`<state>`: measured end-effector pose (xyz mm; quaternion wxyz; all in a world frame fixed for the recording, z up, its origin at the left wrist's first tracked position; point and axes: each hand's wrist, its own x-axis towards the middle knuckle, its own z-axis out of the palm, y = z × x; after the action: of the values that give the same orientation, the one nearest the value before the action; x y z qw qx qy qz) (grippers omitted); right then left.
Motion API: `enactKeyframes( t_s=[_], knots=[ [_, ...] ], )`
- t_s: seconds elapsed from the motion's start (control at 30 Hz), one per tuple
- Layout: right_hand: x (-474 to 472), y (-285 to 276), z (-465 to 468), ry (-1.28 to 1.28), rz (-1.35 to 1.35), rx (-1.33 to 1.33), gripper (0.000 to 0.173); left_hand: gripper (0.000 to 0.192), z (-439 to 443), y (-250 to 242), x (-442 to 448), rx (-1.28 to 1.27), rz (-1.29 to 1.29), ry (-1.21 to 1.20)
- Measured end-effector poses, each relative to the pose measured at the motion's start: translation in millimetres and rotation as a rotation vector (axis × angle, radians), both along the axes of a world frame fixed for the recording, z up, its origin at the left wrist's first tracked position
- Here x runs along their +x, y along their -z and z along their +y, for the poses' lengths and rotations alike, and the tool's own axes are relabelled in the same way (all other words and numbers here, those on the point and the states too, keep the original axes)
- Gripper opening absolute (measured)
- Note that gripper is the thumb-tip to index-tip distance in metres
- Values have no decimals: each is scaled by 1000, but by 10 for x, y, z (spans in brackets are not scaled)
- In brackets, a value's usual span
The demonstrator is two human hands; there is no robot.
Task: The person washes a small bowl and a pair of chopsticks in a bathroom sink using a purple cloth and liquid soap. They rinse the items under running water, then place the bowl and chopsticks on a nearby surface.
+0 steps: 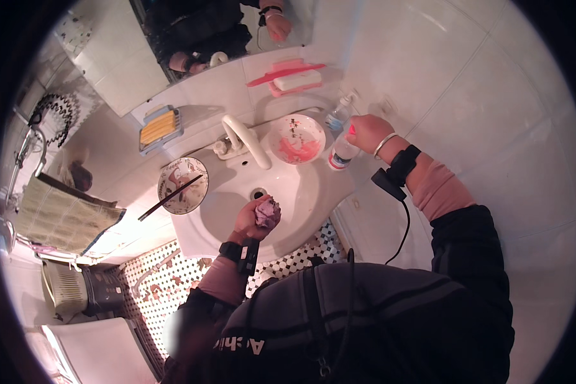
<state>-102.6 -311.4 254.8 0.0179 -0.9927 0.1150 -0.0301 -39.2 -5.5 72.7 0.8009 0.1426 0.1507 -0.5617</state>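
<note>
My left hand (252,223) holds a crumpled purplish lump (268,213), its material unclear, above the basin of a white washbasin (293,180). My right hand (372,134) grips the top of a clear plastic bottle (342,152) with a partly seen label, at the basin's right rim. Left of the bottle sits a white bowl (298,139) with pink residue and small dark bits inside. On the basin's left corner stands a patterned bowl (183,186) with pinkish residue; dark chopsticks (170,198), or a single stick, lie across it and stick out to the left.
A white faucet (247,144) arches over the basin. Behind the bottle stands a clear pump bottle (338,115). Wall dishes hold yellow soap (159,127) and a white soap bar (297,80) with a pink strip-like item. A towel (65,211) hangs at left above a basket (65,288).
</note>
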Motion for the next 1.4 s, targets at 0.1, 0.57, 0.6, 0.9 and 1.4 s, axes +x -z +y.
enactKeyframes(
  t_s=[0.1,0.57,0.6,0.9,1.4],
  knots=[
    [-317,-80,43,45,-117,130,24,16,32,-9,-34,36,62,41],
    [-3669,1758,1153,916,-62,552,24,26,-215,278,-786,133,48,563],
    [-3907,2052,1262,995,-19,568,25,25,-235,334,-929,186,-29,608],
    [-5604,5047,1875,1513,174,759,35,26,-182,1417,-2029,563,-121,684],
    [-6823,7965,1437,1446,593,352,27,28,9,2891,-2712,656,-163,736]
  ],
)
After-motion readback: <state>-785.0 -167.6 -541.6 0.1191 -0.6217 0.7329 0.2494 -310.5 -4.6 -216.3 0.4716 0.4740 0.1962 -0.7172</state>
